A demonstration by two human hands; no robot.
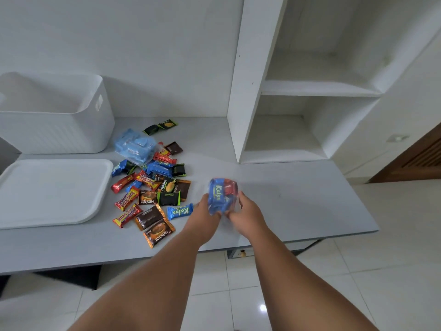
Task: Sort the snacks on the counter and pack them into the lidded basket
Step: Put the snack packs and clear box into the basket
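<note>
Head view: two bare forearms reach over the grey counter (pixel 298 194).
Left hand (pixel 206 211): fingers curled round the left side of the snack pack (pixel 217 196).
Right hand (pixel 244 210): fingers curled round the right side of the same pack; fingertips blurred.
Snack pack: blue with red at its far side, held between both hands, right of the snack pile (pixel 152 189) and apart from it.
Snack pile: loose red, blue, brown and black wrapped bars on the counter, between lid and hands.
Clear bag (pixel 134 145): holds blue snacks, at the pile's far edge, near the basket (pixel 55 132).
Basket: white, uncovered, far left.
Lid (pixel 47 192): white, flat on the counter before the basket, just beside the pile.
Shelf unit (pixel 310 91): white, right rear.
</note>
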